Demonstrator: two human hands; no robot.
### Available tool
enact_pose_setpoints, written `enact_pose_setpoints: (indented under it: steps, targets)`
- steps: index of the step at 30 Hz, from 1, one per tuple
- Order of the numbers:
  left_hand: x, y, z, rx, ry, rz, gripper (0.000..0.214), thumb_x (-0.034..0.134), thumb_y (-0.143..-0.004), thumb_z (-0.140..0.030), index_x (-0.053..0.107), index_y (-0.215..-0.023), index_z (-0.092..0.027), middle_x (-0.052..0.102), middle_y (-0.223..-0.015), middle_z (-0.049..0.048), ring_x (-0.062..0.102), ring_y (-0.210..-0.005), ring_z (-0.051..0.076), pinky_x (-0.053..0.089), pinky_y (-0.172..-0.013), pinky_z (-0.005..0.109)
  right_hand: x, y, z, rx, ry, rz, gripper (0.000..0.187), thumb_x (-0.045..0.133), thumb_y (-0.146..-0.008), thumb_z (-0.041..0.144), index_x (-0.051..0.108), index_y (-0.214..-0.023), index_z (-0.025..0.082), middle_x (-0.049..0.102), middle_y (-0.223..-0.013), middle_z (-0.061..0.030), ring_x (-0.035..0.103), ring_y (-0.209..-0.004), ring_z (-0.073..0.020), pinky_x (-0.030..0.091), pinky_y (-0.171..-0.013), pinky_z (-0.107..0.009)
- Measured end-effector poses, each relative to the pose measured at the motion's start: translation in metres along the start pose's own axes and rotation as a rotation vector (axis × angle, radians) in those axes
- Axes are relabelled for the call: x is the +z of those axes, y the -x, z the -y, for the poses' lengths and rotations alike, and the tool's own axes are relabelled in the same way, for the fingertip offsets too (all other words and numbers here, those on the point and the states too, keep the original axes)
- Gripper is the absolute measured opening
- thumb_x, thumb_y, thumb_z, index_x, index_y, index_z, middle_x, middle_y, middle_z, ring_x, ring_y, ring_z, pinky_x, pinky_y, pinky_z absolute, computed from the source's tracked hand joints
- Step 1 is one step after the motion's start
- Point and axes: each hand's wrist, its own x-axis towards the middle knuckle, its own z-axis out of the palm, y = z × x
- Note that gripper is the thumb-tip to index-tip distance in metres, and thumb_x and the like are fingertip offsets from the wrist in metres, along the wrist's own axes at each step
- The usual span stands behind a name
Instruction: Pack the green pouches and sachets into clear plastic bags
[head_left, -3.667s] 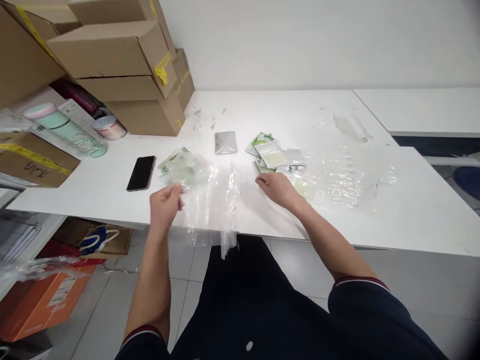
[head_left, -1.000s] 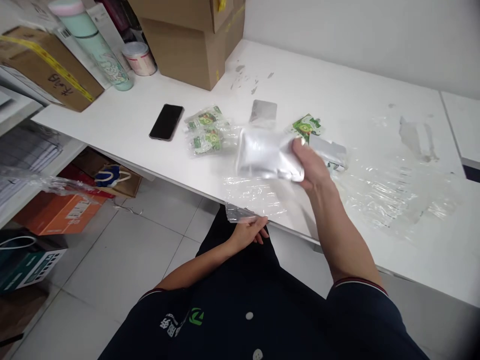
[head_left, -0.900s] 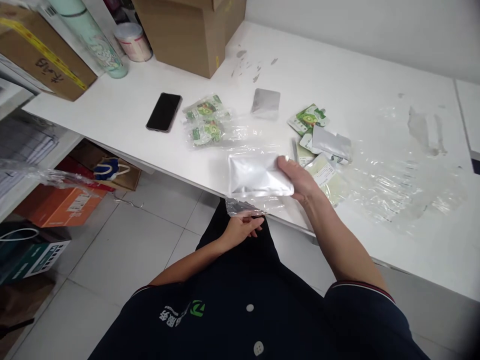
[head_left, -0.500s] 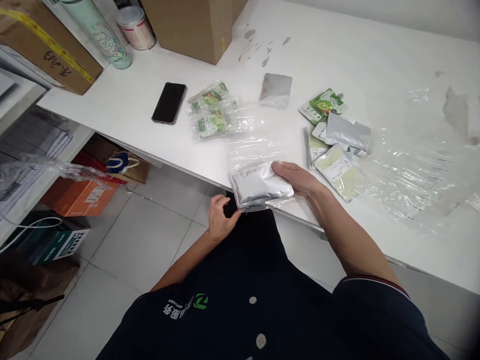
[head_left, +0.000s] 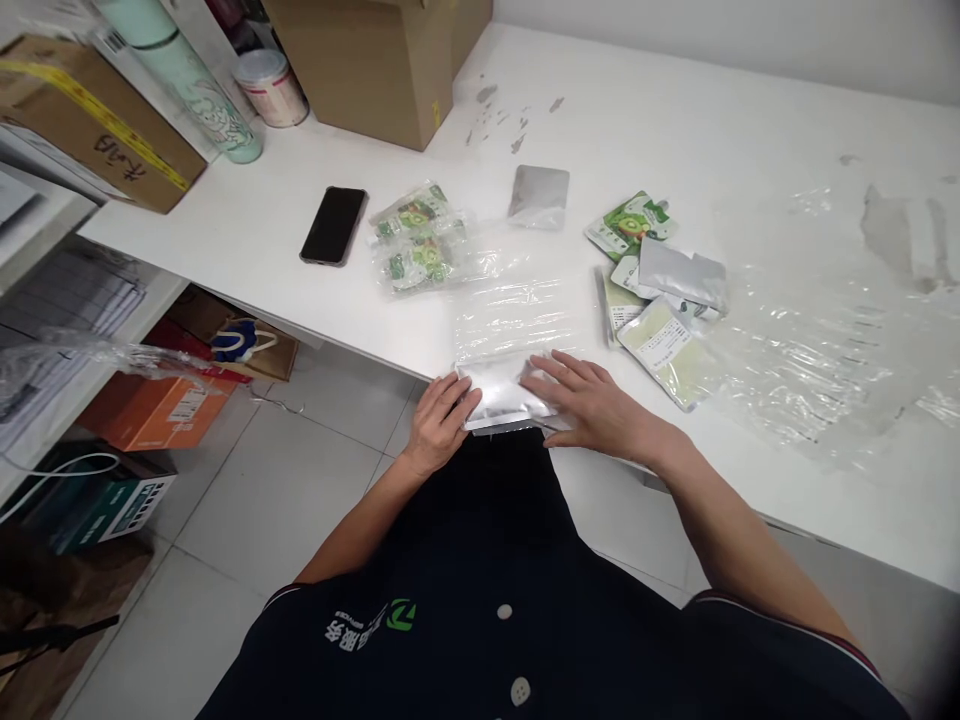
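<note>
A shiny silver foil pouch (head_left: 499,392) lies at the table's front edge, on a clear plastic film strip (head_left: 517,320) that runs back across the table. At the pouch's left end is my left hand (head_left: 441,420), fingers close together and thumb on the foil, gripping that edge. My right hand (head_left: 592,405) rests over the pouch's right end with its fingers stretched out and apart. Green fruit-printed packets (head_left: 420,258) sit under clear film farther back, beside a flat silver pouch (head_left: 538,192).
A phone (head_left: 334,226) lies at left. On the right are several sachets (head_left: 667,350) and crumpled clear film (head_left: 810,360). Behind stand a cardboard box (head_left: 360,75), a tin (head_left: 271,90) and a mint-green bottle (head_left: 195,95). Shelves with boxes (head_left: 161,410) flank the left.
The silver pouch has gone from being held up at a tilt to lying at the table edge. My right hand has let go and spread over it; my left hand has moved onto its left end.
</note>
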Motion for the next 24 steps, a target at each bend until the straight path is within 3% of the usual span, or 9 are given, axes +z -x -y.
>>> enact_pose_setpoints:
  steps: [4,8,13,18,21,24]
  targets:
    - [0.003,0.003,0.006,-0.003,0.06,-0.023,0.024,0.055,-0.093,-0.022,0.068,-0.113,-0.026,0.069,-0.112,0.0076,0.06,-0.12,0.024,0.05,-0.102,0.05,0.022,0.004,0.005,0.009,0.101,-0.106,0.053,0.053,-0.094,0.038,0.038,-0.145,0.035,0.04,-0.153,-0.0044,0.032,-0.142,-0.0313,0.036,-0.108,-0.054]
    - [0.005,0.004,0.01,0.004,0.079,0.027,0.026,0.056,-0.094,-0.023,0.066,-0.118,-0.028,0.069,-0.114,0.007,0.06,-0.121,0.025,0.049,-0.104,0.052,0.026,0.005,0.007,0.0,0.132,-0.163,0.048,0.051,-0.095,0.031,0.044,-0.142,0.03,0.045,-0.149,-0.0082,0.04,-0.137,-0.0323,0.039,-0.106,-0.053]
    - [-0.002,-0.005,0.011,0.074,0.101,0.022,0.029,0.051,-0.095,-0.019,0.063,-0.12,-0.027,0.069,-0.117,0.006,0.059,-0.122,0.023,0.051,-0.103,0.049,0.018,0.011,0.007,-0.003,0.168,-0.172,0.052,0.048,-0.095,0.022,0.039,-0.145,0.029,0.041,-0.152,-0.0082,0.04,-0.138,-0.0321,0.037,-0.107,-0.055]
    - [-0.02,-0.016,0.001,0.153,0.21,-0.034,0.034,0.044,-0.097,-0.015,0.058,-0.127,-0.025,0.069,-0.119,0.0056,0.061,-0.119,0.019,0.054,-0.1,0.043,-0.009,0.01,0.013,-0.045,0.024,-0.138,0.042,0.04,-0.095,0.014,0.057,-0.13,0.028,0.064,-0.13,-0.0056,0.049,-0.131,-0.0303,0.04,-0.104,-0.053]
    - [-0.03,-0.024,-0.008,0.024,0.279,-0.058,0.032,0.039,-0.099,-0.018,0.056,-0.126,-0.021,0.07,-0.113,0.0072,0.065,-0.11,0.017,0.056,-0.093,0.037,-0.035,-0.005,0.014,-0.014,-0.108,-0.067,0.033,0.037,-0.097,0.024,0.067,-0.113,0.025,0.072,-0.108,-0.0089,0.061,-0.113,-0.0296,0.045,-0.094,-0.049]
    - [-0.033,-0.041,-0.008,-0.27,0.268,-0.075,0.027,0.041,-0.1,-0.027,0.056,-0.121,-0.019,0.071,-0.091,0.0045,0.067,-0.08,0.014,0.054,-0.072,0.028,-0.058,-0.033,0.0,0.087,-0.219,0.07,0.036,0.036,-0.098,0.04,0.068,-0.093,0.023,0.07,-0.085,-0.0083,0.065,-0.085,-0.0256,0.048,-0.079,-0.042]
